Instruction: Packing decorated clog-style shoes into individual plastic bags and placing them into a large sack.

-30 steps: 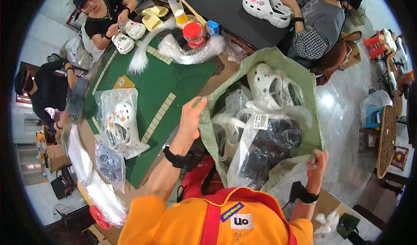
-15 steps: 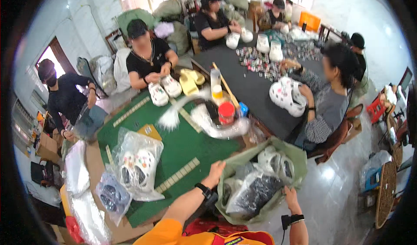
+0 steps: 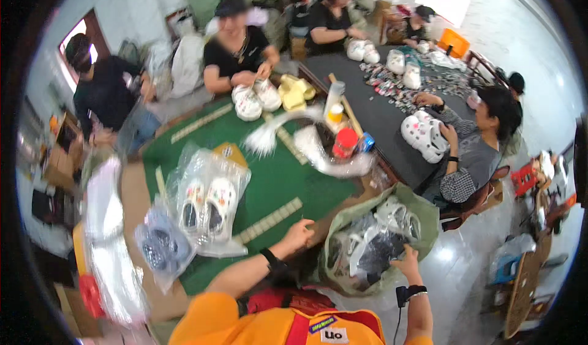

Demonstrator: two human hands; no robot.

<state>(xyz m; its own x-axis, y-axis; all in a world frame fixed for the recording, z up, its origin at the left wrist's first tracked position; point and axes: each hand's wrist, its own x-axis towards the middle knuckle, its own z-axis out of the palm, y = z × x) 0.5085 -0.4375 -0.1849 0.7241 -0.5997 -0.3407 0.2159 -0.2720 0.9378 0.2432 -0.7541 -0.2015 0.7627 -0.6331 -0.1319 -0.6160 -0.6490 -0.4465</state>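
Observation:
A green woven sack (image 3: 422, 207) stands open-mouthed at the near right of the table. Inside it lie white clogs (image 3: 395, 213) and dark-soled footwear in clear plastic (image 3: 376, 250). My left hand (image 3: 298, 235) is just left of the sack, apart from its rim, fingers loosely bent and apart, with nothing seen in them. Over the sack's near right side is my right hand (image 3: 406, 263), fingers spread toward the wrapped footwear; whether they touch it I cannot tell. White clogs with charms in a clear bag (image 3: 219, 207) lie on the green table, beside bagged blue-grey clogs (image 3: 162, 247).
Stacked clear plastic bags (image 3: 113, 247) lie along the table's left edge. White tie strands (image 3: 263, 140), a red-lidded jar (image 3: 345, 143) and yellow clogs (image 3: 296, 93) are farther back. Several co-workers sit or stand around, some handling white clogs; one person (image 3: 481, 143) sits close beyond the sack.
My left hand has let go of the sack's rim and moved slightly away. My right hand has loosened from the near rim, fingers now spread over the contents. The whole view has shifted.

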